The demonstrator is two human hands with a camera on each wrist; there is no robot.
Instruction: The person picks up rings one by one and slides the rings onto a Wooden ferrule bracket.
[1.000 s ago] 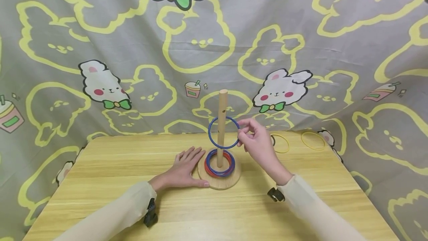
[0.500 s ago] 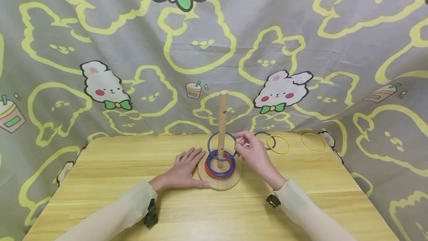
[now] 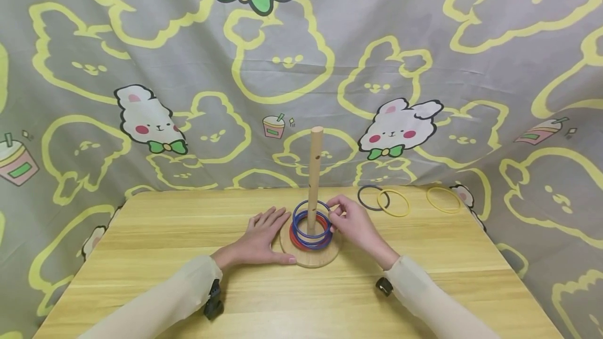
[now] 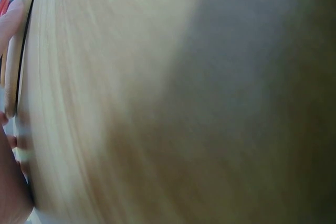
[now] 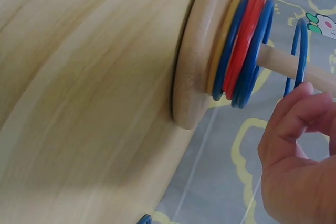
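Observation:
A wooden peg [image 3: 315, 171] rises from a round wooden base [image 3: 313, 260] on the table. Round the peg's foot lie stacked rings: in the right wrist view a yellow ring [image 5: 223, 51] is lowest, then blue, red rings [image 5: 245, 45] and blue rings [image 5: 257, 61] on top. My right hand [image 3: 350, 221] pinches one more blue ring [image 5: 302, 51] at its right edge; this ring encircles the peg a little above the stack. My left hand [image 3: 256, 242] rests with fingers spread against the left of the base, its thumb at the front edge.
At the table's back right, a dark blue ring [image 3: 360, 199] lies partly overlapped by a yellow ring [image 3: 394, 215]. Another yellow ring [image 3: 444, 210] lies farther right. A patterned grey curtain [image 3: 301, 82] hangs directly behind the table [image 3: 188, 229].
My right hand has lowered the blue ring along the peg, from about mid-height to just above the stack. My left hand has stayed at the base.

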